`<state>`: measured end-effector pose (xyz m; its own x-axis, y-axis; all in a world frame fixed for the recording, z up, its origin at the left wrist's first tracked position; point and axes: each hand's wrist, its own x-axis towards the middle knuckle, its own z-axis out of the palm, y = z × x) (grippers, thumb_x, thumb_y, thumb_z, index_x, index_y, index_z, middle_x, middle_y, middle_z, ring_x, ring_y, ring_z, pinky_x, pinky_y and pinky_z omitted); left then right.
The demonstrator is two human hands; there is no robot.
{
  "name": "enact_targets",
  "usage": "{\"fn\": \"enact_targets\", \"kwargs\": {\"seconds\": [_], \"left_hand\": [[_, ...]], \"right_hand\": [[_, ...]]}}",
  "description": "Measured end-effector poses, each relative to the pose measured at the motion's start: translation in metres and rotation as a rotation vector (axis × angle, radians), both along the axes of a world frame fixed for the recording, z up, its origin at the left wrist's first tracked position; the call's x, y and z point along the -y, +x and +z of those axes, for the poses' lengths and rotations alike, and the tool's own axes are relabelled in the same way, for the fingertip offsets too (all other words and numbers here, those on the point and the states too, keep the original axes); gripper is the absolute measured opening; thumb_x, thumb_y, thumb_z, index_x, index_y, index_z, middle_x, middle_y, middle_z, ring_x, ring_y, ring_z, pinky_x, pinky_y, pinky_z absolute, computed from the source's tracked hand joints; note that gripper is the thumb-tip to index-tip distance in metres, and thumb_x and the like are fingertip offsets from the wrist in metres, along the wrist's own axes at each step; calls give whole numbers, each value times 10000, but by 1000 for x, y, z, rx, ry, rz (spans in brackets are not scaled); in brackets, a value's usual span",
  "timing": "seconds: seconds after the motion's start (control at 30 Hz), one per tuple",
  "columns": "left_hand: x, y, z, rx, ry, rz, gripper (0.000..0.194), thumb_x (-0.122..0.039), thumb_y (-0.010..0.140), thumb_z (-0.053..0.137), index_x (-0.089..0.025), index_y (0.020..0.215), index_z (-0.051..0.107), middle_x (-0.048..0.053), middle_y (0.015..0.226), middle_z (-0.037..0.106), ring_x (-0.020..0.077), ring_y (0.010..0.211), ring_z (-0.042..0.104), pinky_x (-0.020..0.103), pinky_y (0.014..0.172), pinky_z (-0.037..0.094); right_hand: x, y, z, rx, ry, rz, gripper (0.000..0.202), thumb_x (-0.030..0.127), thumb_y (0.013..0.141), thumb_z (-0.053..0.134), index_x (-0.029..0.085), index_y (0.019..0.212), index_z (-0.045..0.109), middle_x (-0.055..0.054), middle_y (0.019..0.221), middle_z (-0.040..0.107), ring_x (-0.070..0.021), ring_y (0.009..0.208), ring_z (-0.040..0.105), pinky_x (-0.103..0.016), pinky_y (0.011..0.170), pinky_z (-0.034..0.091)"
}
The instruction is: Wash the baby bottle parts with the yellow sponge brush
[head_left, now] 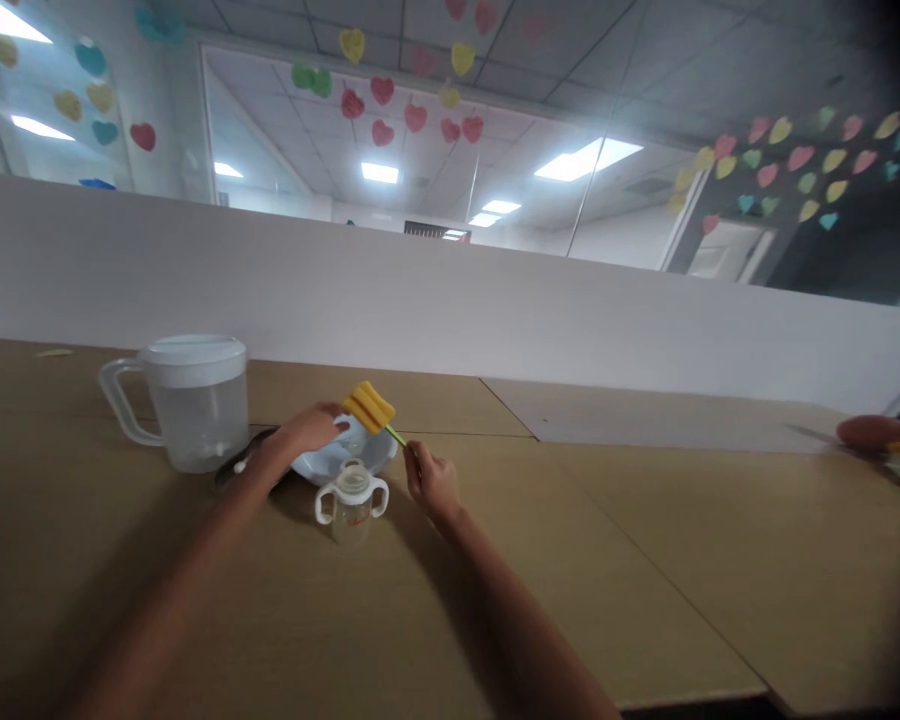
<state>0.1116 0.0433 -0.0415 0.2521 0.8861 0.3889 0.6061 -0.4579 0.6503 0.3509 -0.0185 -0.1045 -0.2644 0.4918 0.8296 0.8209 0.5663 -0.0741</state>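
Right hand (435, 487) closed on the green handle (395, 436) of a yellow sponge brush (370, 408), raised over a white bowl (313, 467); left hand (315, 428) above the bowl's left side, grip indeterminable. Near: uncapped two-handled bottle (354, 518). Left: lidded translucent pitcher (201, 405), contents unclear.

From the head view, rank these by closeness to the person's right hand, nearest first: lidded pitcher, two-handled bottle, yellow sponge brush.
Nearest to the right hand first:
1. Yellow sponge brush: gripped in that hand.
2. Two-handled bottle: upright, just left of it.
3. Lidded pitcher: much farther left.
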Motion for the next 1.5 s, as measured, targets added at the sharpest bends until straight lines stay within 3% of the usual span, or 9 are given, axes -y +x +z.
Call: {"fn": "enact_targets", "kwargs": {"seconds": [0.13,0.23,0.33,0.53,0.77,0.93,1.07,1.33,1.5], "left_hand": [[4,30,-27,-136,-16,-94,218,-86,627,593,-195,790,688,99,925,695,272,968,611,349,891,400],[5,28,-38,-177,2,-87,277,-35,597,554,-198,778,686,103,962,682,273,980,601,359,894,396],[2,21,-38,-189,21,-77,266,-38,589,533,-200,742,678,82,917,678,257,954,592,358,896,392],[-6,13,-21,-120,1,-77,155,-155,636,537,-203,706,666,39,736,667,198,728,600,308,745,444],[-1,2,0,75,-93,-109,154,-187,581,559,-184,705,651,22,679,664,185,642,618,288,628,477],[6,7,8,539,-317,-107,232,-220,578,608,-154,799,623,35,749,673,165,666,643,303,657,522],[12,9,20,798,-332,-94,241,-202,559,636,-151,794,615,19,706,664,146,672,639,292,689,517],[17,12,30,914,-233,-26,275,-193,499,698,-145,749,595,2,711,664,124,690,633,285,780,500],[30,22,39,849,-215,-115,270,-287,546,705,-154,730,559,-8,731,653,126,721,627,296,789,494]], "right_hand": [[-1,1,-2,15,-13,-15,275,265,957,326,157,938,578,-28,613,636,-111,487,545,-204,479,288],[-2,2,-2,6,-5,-17,283,267,957,320,156,932,579,-31,623,640,-117,492,552,-209,474,286],[-2,2,-2,-1,-4,-12,285,269,953,319,159,929,581,-34,634,644,-121,491,553,-213,475,287],[-4,2,-3,-34,-48,-35,283,278,943,325,167,926,584,-39,647,650,-127,504,557,-211,479,296],[-8,2,-10,-6,-75,-34,282,269,934,322,170,921,586,-37,639,651,-126,500,554,-208,477,289],[-11,2,-13,53,-79,-15,254,253,932,351,179,897,591,-34,646,640,-119,505,552,-208,476,273],[-11,3,-12,66,-96,6,257,250,937,349,182,892,593,-35,670,644,-113,525,557,-203,487,286],[-13,4,-13,-60,-92,-45,283,280,922,342,169,907,603,-45,651,651,-128,500,554,-213,479,292],[-9,2,-8,-100,-115,-23,314,303,929,317,169,920,601,-40,636,636,-131,497,543,-214,487,303]]}}
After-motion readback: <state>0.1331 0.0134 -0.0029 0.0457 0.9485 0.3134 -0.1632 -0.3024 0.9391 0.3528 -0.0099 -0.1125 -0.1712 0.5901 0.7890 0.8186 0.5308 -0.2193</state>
